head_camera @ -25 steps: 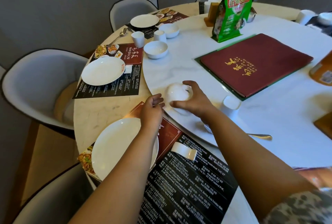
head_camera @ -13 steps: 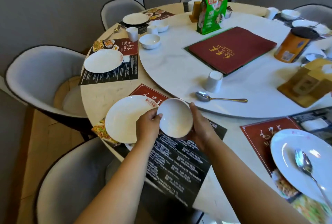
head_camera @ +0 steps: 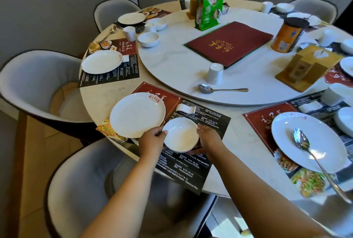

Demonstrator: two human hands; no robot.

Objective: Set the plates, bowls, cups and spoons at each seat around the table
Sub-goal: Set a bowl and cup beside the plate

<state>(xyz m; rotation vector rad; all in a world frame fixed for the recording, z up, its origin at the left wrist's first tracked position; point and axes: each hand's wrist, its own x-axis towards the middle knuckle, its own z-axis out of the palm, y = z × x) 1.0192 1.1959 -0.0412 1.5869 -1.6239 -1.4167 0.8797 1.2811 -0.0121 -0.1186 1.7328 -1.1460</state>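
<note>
1. Over the placemat (head_camera: pixel 193 151) at the table's near edge, the left hand (head_camera: pixel 152 141) and right hand (head_camera: pixel 209 139) are gripping the white bowl (head_camera: pixel 180 134) by opposite rims.
2. Lowering it carelessly risks it knocking the plate (head_camera: pixel 137 114) just beside it.
3. Setting it too near the edge risks it tipping off.

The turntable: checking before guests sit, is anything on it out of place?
Yes. A cup stands upside down beside a loose spoon on the turntable, not at any seat. Both hands hold the bowl.
</note>
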